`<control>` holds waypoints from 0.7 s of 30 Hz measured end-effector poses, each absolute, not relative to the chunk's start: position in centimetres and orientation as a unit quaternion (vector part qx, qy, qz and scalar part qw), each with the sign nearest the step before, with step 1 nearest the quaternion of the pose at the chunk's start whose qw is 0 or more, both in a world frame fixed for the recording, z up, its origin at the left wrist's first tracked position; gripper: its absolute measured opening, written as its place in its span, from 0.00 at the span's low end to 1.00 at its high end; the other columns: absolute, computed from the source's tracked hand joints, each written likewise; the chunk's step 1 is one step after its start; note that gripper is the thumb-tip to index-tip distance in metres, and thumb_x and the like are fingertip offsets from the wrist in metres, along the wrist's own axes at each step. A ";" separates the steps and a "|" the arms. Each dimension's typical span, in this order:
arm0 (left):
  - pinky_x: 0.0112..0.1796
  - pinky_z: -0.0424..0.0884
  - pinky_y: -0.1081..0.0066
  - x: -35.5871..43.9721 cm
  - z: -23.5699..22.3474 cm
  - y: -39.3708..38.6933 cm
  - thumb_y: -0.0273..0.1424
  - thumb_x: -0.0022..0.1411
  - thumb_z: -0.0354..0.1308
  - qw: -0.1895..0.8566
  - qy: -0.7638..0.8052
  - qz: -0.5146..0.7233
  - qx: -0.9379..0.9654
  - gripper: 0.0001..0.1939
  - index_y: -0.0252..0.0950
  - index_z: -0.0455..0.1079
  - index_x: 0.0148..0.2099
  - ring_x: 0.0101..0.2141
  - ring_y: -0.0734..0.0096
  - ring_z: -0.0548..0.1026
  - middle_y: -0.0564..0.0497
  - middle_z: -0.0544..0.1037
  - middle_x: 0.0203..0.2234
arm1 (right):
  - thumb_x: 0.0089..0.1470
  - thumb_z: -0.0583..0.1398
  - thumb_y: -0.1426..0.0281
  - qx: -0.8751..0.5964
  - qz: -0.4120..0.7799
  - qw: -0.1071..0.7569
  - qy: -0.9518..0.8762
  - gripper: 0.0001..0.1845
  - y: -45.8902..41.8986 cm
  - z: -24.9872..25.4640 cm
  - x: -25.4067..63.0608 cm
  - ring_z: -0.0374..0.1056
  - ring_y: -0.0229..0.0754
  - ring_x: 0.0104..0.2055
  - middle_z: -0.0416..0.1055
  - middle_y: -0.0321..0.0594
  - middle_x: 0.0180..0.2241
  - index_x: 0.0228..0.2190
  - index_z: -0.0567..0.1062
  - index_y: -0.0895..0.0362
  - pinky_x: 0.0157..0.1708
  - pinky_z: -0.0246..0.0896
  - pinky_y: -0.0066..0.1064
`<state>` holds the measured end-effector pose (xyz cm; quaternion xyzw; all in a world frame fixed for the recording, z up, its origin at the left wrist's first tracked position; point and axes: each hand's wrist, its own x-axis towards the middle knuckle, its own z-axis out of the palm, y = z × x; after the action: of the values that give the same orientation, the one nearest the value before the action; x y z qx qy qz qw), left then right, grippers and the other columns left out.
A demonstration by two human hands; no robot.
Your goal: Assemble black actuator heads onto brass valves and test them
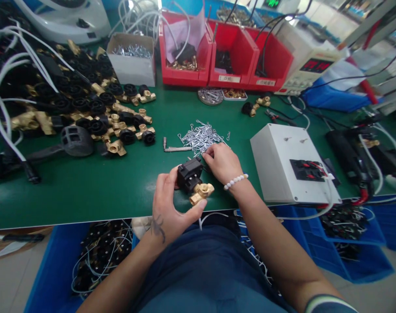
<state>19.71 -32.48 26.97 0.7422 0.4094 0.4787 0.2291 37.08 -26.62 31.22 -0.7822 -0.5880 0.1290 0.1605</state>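
Observation:
My left hand (173,200) grips a valve assembly, with a black actuator box (189,171) at its top and a brass valve body (202,193) below. It holds the assembly tilted just over the front edge of the green table (129,191). My right hand (223,161), a beaded bracelet at its wrist, reaches to the near edge of a heap of small metal clip pins (201,137). Its thumb and fingertips are pinched together there; what lies between them is too small to make out. A small L-shaped metal tool (176,148) lies left of the heap.
Brass valves with black knobs (116,121) crowd the left side. Along the back stand a carton of screws (133,61) and red bins (185,74). A grey switch box (282,161) sits at right. Blue crates (54,269) are below the table edge.

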 end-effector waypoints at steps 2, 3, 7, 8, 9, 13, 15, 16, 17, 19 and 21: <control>0.39 0.75 0.64 19.6 27.0 -32.5 0.41 0.58 0.63 0.233 0.410 0.473 0.744 0.36 0.39 0.58 0.65 0.38 0.66 0.71 0.49 0.67 0.41 | 0.58 0.61 0.75 -0.778 0.141 0.175 -0.587 0.06 -26.9 31.3 37.4 0.71 0.47 0.43 0.74 0.46 0.36 0.29 0.75 0.59 0.46 0.64 0.40; 0.40 0.75 0.64 19.6 27.0 -32.4 0.41 0.58 0.63 0.236 0.411 0.470 0.744 0.36 0.38 0.58 0.65 0.38 0.66 0.71 0.49 0.67 0.41 | 0.59 0.61 0.75 -0.776 0.146 0.182 -0.586 0.05 -27.2 31.4 37.6 0.71 0.45 0.41 0.75 0.44 0.35 0.30 0.75 0.59 0.45 0.65 0.38; 0.43 0.75 0.61 19.4 27.3 -32.3 0.43 0.61 0.61 0.248 0.422 0.444 0.751 0.36 0.38 0.57 0.67 0.41 0.64 0.72 0.47 0.68 0.44 | 0.61 0.59 0.71 -0.712 0.259 0.314 -0.572 0.04 -29.2 32.6 38.3 0.72 0.36 0.31 0.75 0.37 0.32 0.38 0.75 0.58 0.34 0.68 0.30; 0.43 0.75 0.60 19.4 27.4 -32.3 0.44 0.61 0.61 0.248 0.424 0.435 0.754 0.36 0.38 0.56 0.67 0.41 0.63 0.72 0.47 0.68 0.44 | 0.61 0.60 0.70 -0.678 0.292 0.364 -0.567 0.05 -29.8 33.0 38.4 0.71 0.35 0.30 0.75 0.36 0.31 0.38 0.75 0.58 0.33 0.68 0.28; 0.44 0.74 0.60 19.5 27.5 -32.3 0.44 0.61 0.60 0.245 0.425 0.428 0.759 0.37 0.39 0.56 0.68 0.42 0.62 0.72 0.47 0.69 0.44 | 0.61 0.60 0.69 -0.645 0.313 0.408 -0.565 0.06 -30.5 33.5 38.5 0.72 0.34 0.30 0.75 0.36 0.32 0.38 0.77 0.58 0.33 0.68 0.28; 0.46 0.73 0.56 19.8 28.0 -32.1 0.43 0.59 0.62 0.207 0.415 0.421 0.779 0.37 0.39 0.58 0.67 0.44 0.58 0.71 0.46 0.70 0.45 | 0.61 0.62 0.70 -0.575 0.282 0.470 -0.607 0.06 -33.1 35.2 38.7 0.72 0.33 0.34 0.76 0.35 0.35 0.37 0.81 0.53 0.39 0.70 0.28; 0.46 0.73 0.56 20.1 28.3 -32.0 0.42 0.57 0.63 0.198 0.403 0.424 0.787 0.38 0.37 0.60 0.66 0.44 0.58 0.70 0.45 0.70 0.44 | 0.60 0.62 0.71 -0.558 0.269 0.467 -0.632 0.07 -34.0 35.6 38.6 0.71 0.34 0.35 0.76 0.35 0.36 0.37 0.82 0.52 0.39 0.70 0.28; 0.45 0.73 0.57 20.3 28.4 -31.9 0.42 0.57 0.64 0.197 0.397 0.426 0.789 0.38 0.36 0.61 0.66 0.43 0.59 0.69 0.45 0.70 0.43 | 0.60 0.62 0.72 -0.556 0.269 0.464 -0.635 0.07 -34.3 35.7 38.5 0.71 0.34 0.34 0.76 0.35 0.36 0.38 0.81 0.52 0.39 0.71 0.28; 0.44 0.73 0.57 20.5 28.5 -31.9 0.42 0.56 0.65 0.197 0.391 0.429 0.790 0.37 0.35 0.62 0.65 0.42 0.60 0.69 0.45 0.69 0.42 | 0.60 0.63 0.71 -0.560 0.271 0.462 -0.632 0.06 -34.6 35.8 38.4 0.71 0.34 0.34 0.76 0.35 0.35 0.39 0.81 0.52 0.38 0.71 0.28; 0.42 0.73 0.59 20.9 28.5 -31.8 0.42 0.55 0.65 0.194 0.380 0.437 0.792 0.37 0.33 0.64 0.64 0.40 0.61 0.68 0.46 0.68 0.40 | 0.60 0.64 0.70 -0.579 0.265 0.457 -0.620 0.05 -34.9 35.7 38.2 0.72 0.35 0.33 0.76 0.35 0.34 0.39 0.80 0.53 0.35 0.71 0.29; 0.41 0.73 0.60 21.1 28.5 -31.7 0.42 0.54 0.65 0.196 0.372 0.443 0.792 0.37 0.32 0.65 0.63 0.40 0.61 0.68 0.46 0.68 0.40 | 0.60 0.64 0.69 -0.599 0.237 0.445 -0.622 0.04 -35.1 35.7 38.1 0.72 0.37 0.33 0.76 0.35 0.33 0.37 0.80 0.53 0.35 0.71 0.31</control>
<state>21.11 -31.65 28.50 0.7919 0.3722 0.4426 0.1961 38.09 -35.07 35.73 -0.5991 -0.6224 0.2368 0.4445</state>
